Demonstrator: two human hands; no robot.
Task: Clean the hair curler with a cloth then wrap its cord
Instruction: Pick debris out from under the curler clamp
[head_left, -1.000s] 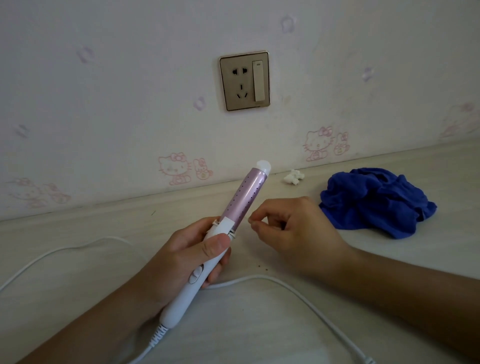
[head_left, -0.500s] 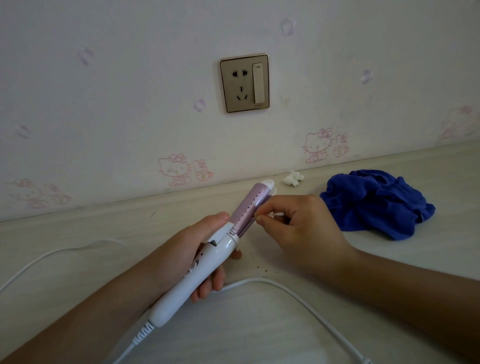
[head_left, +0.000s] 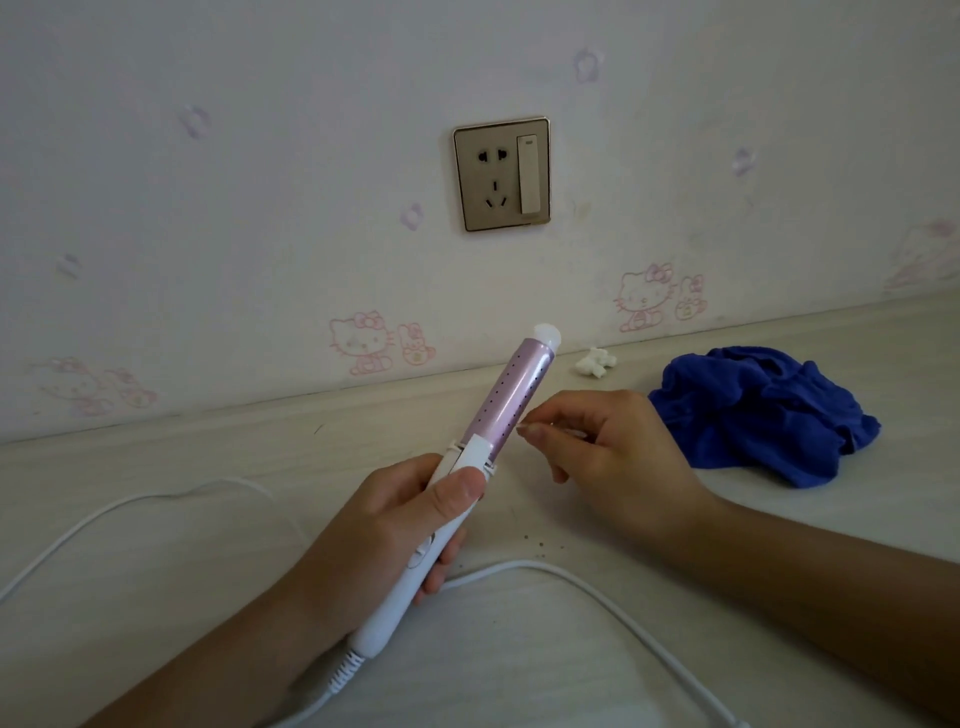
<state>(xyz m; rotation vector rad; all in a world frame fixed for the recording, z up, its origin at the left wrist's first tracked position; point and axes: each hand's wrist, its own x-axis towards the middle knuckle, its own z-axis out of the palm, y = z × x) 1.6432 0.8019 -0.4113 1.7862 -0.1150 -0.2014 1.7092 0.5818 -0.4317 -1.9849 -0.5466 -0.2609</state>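
Note:
My left hand (head_left: 395, 525) grips the white handle of the hair curler (head_left: 511, 400), thumb on top, and holds it tilted up to the right above the table. Its pink perforated barrel ends in a white tip. My right hand (head_left: 613, 457) has its fingers curled and pinches what looks like a thin white stick, its fingertips right at the barrel's lower right side. The white cord (head_left: 597, 597) runs from the handle's end and loops across the table. The blue cloth (head_left: 763, 415) lies crumpled to the right, untouched.
A wall socket with a switch (head_left: 501, 174) is on the wall above the curler. A small white wad (head_left: 595, 361) lies by the wall's foot. Dark crumbs (head_left: 540, 545) dot the pale table under the hands.
The curler dipped and rolled half a second ago and now points up again. My right hand has stayed at the barrel's side, shifting slightly. The cloth has not moved.

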